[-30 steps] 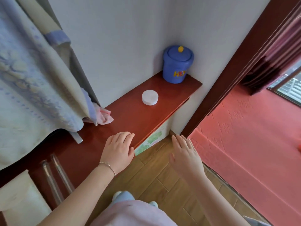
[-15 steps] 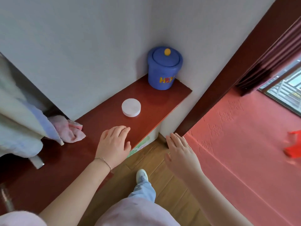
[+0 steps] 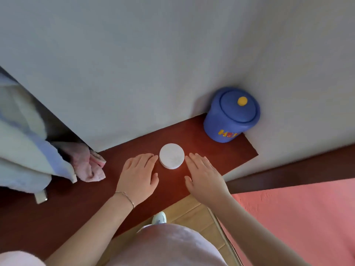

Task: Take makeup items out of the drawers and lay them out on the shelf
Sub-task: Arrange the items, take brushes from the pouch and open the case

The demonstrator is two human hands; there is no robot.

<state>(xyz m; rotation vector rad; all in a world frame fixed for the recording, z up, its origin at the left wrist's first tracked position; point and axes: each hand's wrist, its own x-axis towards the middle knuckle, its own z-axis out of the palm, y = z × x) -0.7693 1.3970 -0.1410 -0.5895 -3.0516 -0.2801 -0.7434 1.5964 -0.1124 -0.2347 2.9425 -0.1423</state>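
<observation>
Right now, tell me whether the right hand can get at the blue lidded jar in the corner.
Probably yes: the right hand lies open on the shelf, and only bare wood separates it from the blue jar.

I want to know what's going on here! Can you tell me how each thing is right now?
Blue round jar with yellow knob: lid on, upright in the corner.
White round disc-shaped container: closed, flat on the dark red wooden shelf.
Pink crumpled cloth: bunched up.
Left hand: open, empty.
Right hand: open, empty.
</observation>
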